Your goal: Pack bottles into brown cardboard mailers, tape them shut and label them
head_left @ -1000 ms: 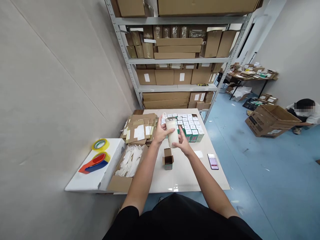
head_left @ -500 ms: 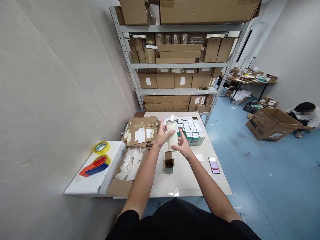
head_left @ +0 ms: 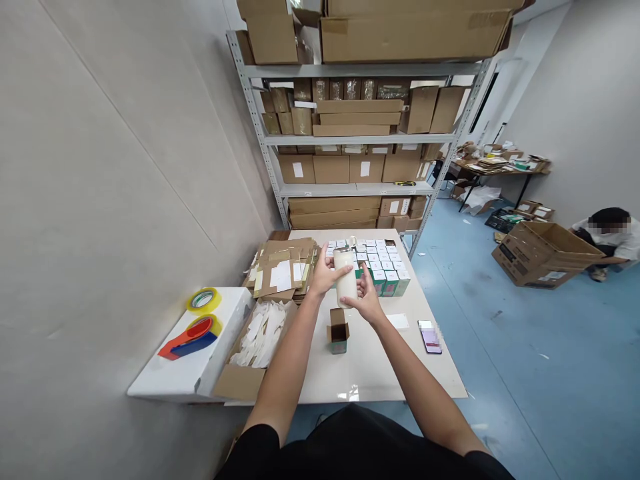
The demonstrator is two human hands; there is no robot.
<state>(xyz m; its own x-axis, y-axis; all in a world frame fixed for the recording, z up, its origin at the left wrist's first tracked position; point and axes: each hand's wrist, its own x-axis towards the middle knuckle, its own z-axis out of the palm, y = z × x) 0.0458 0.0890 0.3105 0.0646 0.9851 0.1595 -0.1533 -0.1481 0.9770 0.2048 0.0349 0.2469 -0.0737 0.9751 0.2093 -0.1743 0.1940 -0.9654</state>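
Observation:
Between my hands, above the table (head_left: 370,373), is a cream-white tumbler (head_left: 346,285) with a metallic rim and a small pale piece at its top. My left hand (head_left: 324,273) grips its upper left side, the thumb across the front. Lower down on the right, my right hand (head_left: 367,301) holds it near the base. An open small green carton (head_left: 339,337) stands upright on the table below, its brown flaps spread. Behind the tumbler are rows of green boxes with white tops (head_left: 390,275), partly hidden by my hands.
Flattened cardboard (head_left: 285,267) is stacked at the left, behind a carton of white paper strips (head_left: 260,333). A tape dispenser (head_left: 193,337) lies on a white box (head_left: 165,380). A phone (head_left: 430,339) lies at right. Shelving (head_left: 360,189) stands behind; a person crouches by a big carton (head_left: 525,257).
The tumbler has turned slightly in my hands, and the pale piece at its top now sits further right. My camera view has tilted up a little.

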